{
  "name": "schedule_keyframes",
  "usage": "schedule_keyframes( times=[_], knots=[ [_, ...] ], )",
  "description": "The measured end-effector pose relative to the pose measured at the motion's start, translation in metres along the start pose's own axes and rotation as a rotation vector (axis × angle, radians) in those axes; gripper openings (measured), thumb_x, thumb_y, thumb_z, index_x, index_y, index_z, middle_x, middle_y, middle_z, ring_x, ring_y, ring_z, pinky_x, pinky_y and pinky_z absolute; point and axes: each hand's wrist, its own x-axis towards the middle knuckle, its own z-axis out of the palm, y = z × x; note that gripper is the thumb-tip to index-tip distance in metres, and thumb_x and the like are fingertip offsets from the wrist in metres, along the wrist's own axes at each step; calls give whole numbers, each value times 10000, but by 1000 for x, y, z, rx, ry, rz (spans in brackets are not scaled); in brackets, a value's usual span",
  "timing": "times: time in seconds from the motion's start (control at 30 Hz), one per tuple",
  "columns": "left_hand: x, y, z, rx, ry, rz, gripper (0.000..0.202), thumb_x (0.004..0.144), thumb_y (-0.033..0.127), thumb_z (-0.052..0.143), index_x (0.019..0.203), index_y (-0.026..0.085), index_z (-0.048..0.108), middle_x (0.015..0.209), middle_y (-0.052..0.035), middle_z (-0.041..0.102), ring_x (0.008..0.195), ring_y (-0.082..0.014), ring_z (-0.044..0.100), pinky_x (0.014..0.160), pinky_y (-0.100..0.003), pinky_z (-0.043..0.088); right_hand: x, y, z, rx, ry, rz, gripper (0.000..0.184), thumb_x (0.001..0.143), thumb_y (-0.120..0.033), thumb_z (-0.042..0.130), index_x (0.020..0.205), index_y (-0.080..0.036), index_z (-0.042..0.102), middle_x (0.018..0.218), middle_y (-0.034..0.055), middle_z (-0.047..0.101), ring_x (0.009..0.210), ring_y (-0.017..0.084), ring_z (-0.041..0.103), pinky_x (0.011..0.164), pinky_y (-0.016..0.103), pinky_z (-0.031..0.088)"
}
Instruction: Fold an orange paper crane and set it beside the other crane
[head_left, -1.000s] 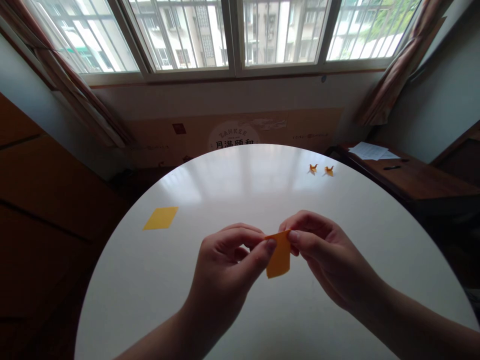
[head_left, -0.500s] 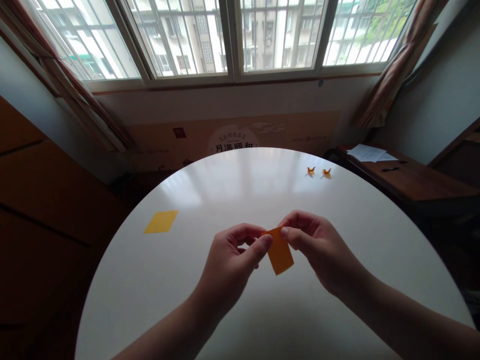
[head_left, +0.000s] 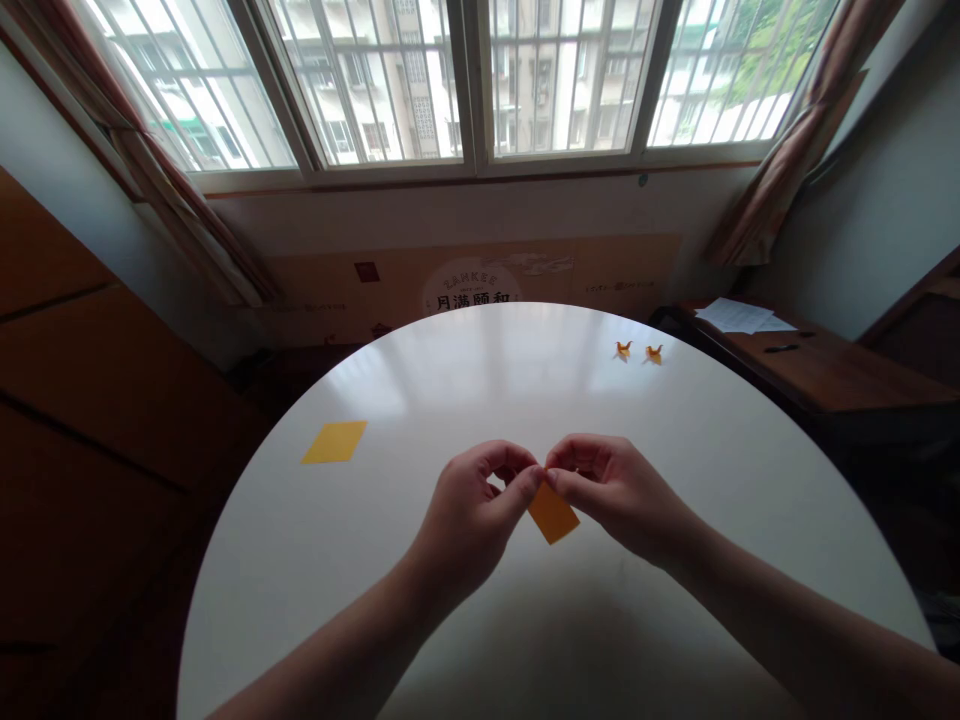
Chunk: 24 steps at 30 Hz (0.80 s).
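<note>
A small piece of folded orange paper (head_left: 554, 515) is pinched at its upper edge by both hands, above the white table (head_left: 480, 620). My left hand (head_left: 480, 505) grips its upper left, thumb in front and fingers curled behind. On the upper right, my right hand (head_left: 615, 490) pinches it the same way. The two thumb tips nearly meet and hide the paper's top. Its lower part hangs free with one corner pointing down toward me.
A flat yellow sheet of paper (head_left: 334, 442) lies on the table's left. Two small folded orange paper figures, a left one (head_left: 623, 349) and a right one (head_left: 654, 353), stand at the far right. Beyond the table is a wooden desk (head_left: 847, 370) with white papers (head_left: 739, 315).
My thumbs have come closer together, covering more of the orange paper's upper edge. My right hand has shifted a little left. The whole view has tilted slightly.
</note>
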Motion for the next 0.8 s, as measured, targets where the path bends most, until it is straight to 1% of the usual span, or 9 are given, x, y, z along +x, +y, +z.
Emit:
schedule_keyframes(
  times=[0.1,0.23,0.4,0.47,0.57,0.63,0.67,0.73,0.8],
  knots=[
    [0,0,-1,-37,35,7,189,838,331,665,802,147,686,740,-33,667,655,-145,579,554,-226,473,1,1,-2,-29,-35,4,183,836,-340,672,816,-162,703,754,26,664,702,167,601,597,255,458],
    [1,4,-4,-82,97,10,197,816,334,683,780,140,683,721,-27,658,621,-137,567,533,-224,466,2,1,-3,-90,-83,21,145,833,-282,643,785,-155,694,743,27,659,689,163,597,593,252,451],
    [2,9,-10,-130,157,35,189,804,326,706,769,141,689,693,-8,653,565,-106,538,515,-211,451,3,-4,-6,-149,-98,39,101,806,-209,613,753,-152,677,701,14,646,633,134,540,563,242,401],
    [3,10,-14,-167,200,44,174,796,314,716,772,144,691,691,0,652,546,-93,524,511,-204,447,5,-5,-8,-191,-93,35,82,781,-168,604,740,-151,674,687,10,646,629,130,538,573,245,399],
    [7,11,-19,-279,303,33,191,767,317,745,790,139,679,704,1,649,529,-82,507,497,-200,439,9,-3,-13,-298,-78,16,79,759,-151,617,714,-147,682,676,12,652,646,139,561,602,258,418],
    [10,8,-20,-365,350,-17,235,739,334,772,799,130,672,723,-9,644,542,-82,506,487,-195,432,12,2,-16,-328,-57,15,97,779,-190,631,731,-141,699,680,23,663,649,148,577,610,269,437],
    [12,5,-19,-408,340,-66,256,725,342,784,803,126,671,735,-16,642,561,-86,514,485,-191,431,14,5,-17,-315,-37,7,119,799,-224,636,763,-138,710,700,33,676,657,154,587,615,276,450],
    [16,-2,-17,-514,284,-204,285,696,348,804,817,125,673,753,-19,633,600,-92,531,479,-175,427,16,12,-19,-266,20,-54,167,827,-284,652,874,-142,727,784,58,706,697,168,616,631,289,483],
    [19,-10,-15,-628,215,-346,283,663,322,818,811,135,667,702,9,592,567,-75,502,452,-154,402,16,18,-18,-220,91,-191,249,818,-268,679,1046,-175,716,896,70,713,735,172,632,618,284,500]
  ],
)
